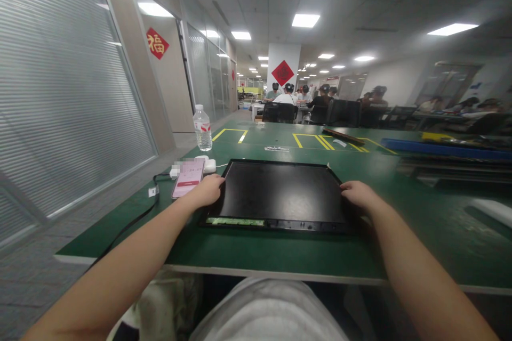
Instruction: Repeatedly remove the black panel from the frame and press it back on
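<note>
A black flat screen panel (282, 192) lies face up on the green table in front of me, with a green circuit strip (235, 221) along the left part of its near edge. My left hand (210, 190) grips the panel's left side, thumb on the frame and the other fingers mostly hidden. On the opposite side my right hand (357, 194) holds the right edge in the same way, its fingers partly hidden beneath. A phone (189, 178) with a lit screen rests just left of my left hand.
A water bottle (203, 128) stands at the table's (280, 261) left far edge. White adapters (206, 164) and a black cable (136, 220) lie by the phone. Long dark and blue parts (444, 148) are stacked at the right. Several people sit at tables farther back.
</note>
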Tool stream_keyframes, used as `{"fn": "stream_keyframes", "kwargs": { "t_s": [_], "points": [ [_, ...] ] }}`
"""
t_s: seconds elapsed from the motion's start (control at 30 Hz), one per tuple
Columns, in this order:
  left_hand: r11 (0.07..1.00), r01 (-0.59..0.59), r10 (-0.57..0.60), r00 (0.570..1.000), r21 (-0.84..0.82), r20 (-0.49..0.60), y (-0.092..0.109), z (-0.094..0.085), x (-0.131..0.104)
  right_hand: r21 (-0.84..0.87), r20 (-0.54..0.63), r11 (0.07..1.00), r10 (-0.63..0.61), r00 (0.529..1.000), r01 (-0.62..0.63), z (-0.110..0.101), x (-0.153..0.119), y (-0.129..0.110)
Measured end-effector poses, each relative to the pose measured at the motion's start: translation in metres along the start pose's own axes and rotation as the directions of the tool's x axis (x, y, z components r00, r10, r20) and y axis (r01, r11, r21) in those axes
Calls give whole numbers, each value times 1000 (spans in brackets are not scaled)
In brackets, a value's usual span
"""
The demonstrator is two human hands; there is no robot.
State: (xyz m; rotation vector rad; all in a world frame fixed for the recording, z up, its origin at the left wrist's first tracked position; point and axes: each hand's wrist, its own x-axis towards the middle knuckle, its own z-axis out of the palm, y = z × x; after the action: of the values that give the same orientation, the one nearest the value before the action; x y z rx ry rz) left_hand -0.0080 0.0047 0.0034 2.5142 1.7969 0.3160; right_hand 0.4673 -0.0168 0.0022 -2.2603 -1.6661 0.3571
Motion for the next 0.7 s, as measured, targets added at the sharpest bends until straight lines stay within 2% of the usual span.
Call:
{"fn": "stream_keyframes", "kwargs": {
  "t_s": [0.13,0.33,0.53,0.7],
  "points": [
    [999,10,-10,1000,45,10,1,0,1,-1,-2,999,-37,999,37,5,8,9],
    [1000,4,-5,1000,-27,-28,-3,3,3,53,-1,998,-29,1000,29,9,14,16],
    [1000,20,-20,1000,6,-12,-2,4,5,53,10,999,-5,1000,4,12,16,17],
    [999,25,-26,999,-30,-41,-4,6,5,56,11,998,2,1000,-2,11,16,14]
  ]
}}
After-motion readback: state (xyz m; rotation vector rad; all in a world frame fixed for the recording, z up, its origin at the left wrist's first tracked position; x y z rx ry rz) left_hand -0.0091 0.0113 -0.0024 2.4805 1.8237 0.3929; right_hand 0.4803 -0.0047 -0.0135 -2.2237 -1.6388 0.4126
